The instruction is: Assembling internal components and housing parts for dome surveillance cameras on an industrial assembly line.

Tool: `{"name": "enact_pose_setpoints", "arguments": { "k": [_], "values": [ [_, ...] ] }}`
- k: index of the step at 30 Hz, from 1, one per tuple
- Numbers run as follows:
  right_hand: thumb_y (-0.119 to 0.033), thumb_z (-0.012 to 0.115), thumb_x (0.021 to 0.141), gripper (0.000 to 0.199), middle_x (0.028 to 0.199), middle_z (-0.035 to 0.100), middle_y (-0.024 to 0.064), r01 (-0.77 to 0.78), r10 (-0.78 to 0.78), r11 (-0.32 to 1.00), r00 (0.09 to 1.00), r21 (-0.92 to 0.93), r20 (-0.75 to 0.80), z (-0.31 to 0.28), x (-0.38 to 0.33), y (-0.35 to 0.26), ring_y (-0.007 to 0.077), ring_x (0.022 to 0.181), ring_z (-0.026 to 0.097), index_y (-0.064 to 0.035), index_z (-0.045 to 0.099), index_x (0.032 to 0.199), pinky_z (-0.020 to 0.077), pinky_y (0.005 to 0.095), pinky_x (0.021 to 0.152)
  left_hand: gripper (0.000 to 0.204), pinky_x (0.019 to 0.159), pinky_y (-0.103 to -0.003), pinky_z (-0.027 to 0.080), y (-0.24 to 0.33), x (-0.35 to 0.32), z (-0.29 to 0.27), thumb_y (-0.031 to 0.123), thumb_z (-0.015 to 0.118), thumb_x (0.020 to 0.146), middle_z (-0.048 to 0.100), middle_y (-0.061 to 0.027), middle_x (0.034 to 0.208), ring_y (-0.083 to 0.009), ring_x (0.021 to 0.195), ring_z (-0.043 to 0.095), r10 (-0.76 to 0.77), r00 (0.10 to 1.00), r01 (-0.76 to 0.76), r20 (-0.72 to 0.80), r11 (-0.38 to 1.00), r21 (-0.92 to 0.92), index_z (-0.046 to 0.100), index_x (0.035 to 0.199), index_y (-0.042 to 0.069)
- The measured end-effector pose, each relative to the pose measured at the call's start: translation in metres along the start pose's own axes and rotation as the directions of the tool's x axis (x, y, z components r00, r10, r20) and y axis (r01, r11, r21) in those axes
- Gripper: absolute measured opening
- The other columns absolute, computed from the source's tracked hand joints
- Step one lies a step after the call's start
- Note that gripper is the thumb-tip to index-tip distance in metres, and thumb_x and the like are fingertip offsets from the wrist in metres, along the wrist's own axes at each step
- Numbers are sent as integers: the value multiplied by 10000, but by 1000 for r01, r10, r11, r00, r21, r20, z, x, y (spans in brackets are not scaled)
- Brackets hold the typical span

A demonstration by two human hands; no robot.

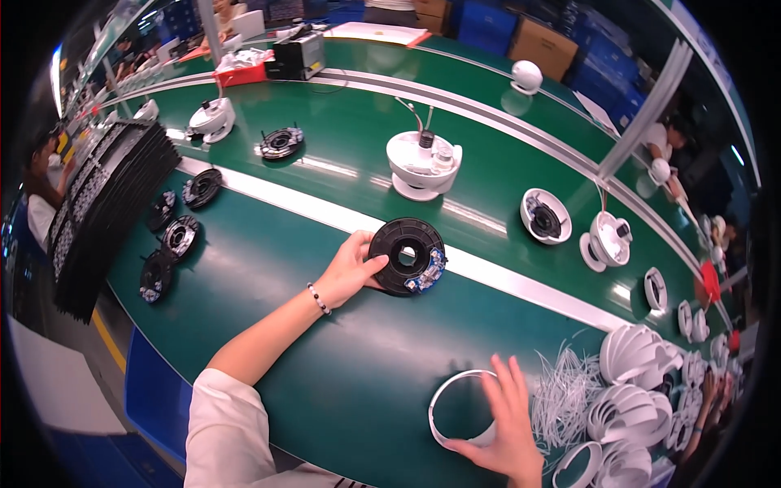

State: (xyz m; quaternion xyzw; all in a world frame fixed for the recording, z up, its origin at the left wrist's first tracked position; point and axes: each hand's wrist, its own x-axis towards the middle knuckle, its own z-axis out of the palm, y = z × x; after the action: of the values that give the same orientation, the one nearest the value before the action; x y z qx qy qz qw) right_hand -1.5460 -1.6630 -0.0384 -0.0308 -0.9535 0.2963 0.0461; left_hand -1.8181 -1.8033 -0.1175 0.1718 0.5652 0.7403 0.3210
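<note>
My left hand (351, 268) is closed on the edge of a round black plastic disc (386, 236), held above the green work surface. The disc has a centre hole and a small blue circuit board (426, 272) at its lower right. Lower right, my right hand (508, 419) spans the right side of a white plastic ring (433, 415). Its thumb is at the ring's lower edge and the index finger at the upper right edge, with the other fingers stretched upward. Whether the ring rests on the surface, I cannot tell.
White strips (567, 394) lie in a heap beside stacked white rings (622, 411) at the right. Several black disc assemblies (181, 236) sit left, near stacked black trays (106, 211). White housings (423, 163) stand across the pale rail (504, 276). Other people work at both sides.
</note>
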Motion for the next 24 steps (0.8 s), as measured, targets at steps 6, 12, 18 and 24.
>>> {"name": "enact_pose_setpoints", "arguments": {
  "k": [6,12,18,24],
  "values": [
    [-378,768,456,946,1322,165,196,-72,154,960,943,-269,297,14,7,-3,439,1198,145,-79,325,1236,172,600,902,287,627,-283,531,-9,-7,8,1,477,810,512,-100,966,-158,817,562,14,999,-17,45,999,48,329,1056,11],
    [-537,748,381,1108,1306,112,288,-300,358,862,931,-409,70,20,20,-15,487,1197,88,-41,275,1251,156,609,896,297,672,-300,526,-20,-13,5,22,488,808,490,-112,1006,-163,879,541,60,997,-58,53,998,-31,327,1058,17],
    [-356,786,440,1023,1336,133,197,-162,219,949,955,-270,198,23,25,5,418,1222,105,-80,257,1271,137,552,950,412,810,-322,466,-30,-23,20,-103,458,766,443,-110,1073,-180,997,476,158,977,-151,142,987,-58,260,1104,27],
    [-316,779,454,993,1327,171,179,-161,175,980,977,-121,123,31,26,9,401,1212,145,-83,262,1269,171,490,968,663,966,-291,273,-37,-30,28,-148,472,722,360,-109,1212,-176,1142,352,202,957,-197,206,979,-44,150,1273,32]
  ]
}}
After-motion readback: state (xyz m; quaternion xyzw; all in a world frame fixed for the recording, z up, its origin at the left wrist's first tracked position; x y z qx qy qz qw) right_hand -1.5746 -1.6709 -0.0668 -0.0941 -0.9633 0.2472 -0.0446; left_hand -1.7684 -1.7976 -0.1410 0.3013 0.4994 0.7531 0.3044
